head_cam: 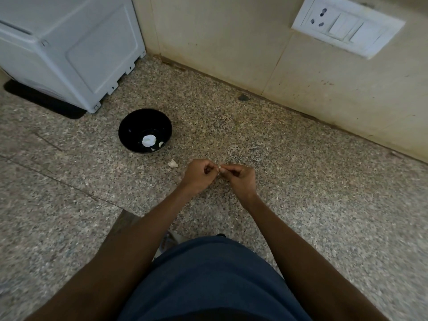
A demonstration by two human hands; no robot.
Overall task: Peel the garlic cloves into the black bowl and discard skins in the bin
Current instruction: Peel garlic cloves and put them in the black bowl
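The speckled stone counter [301, 181] is open to the right. A round black bowl [129, 126] and big white plastic box [69, 49] stand left. A cream tiled wall [231, 42] blocks the back.

no readable text, no labels, no brand marks, no numbers on any surface

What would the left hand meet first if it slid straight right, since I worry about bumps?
The right hand: the left hand already nearly touches it, both pinching something small, probably a garlic clove.
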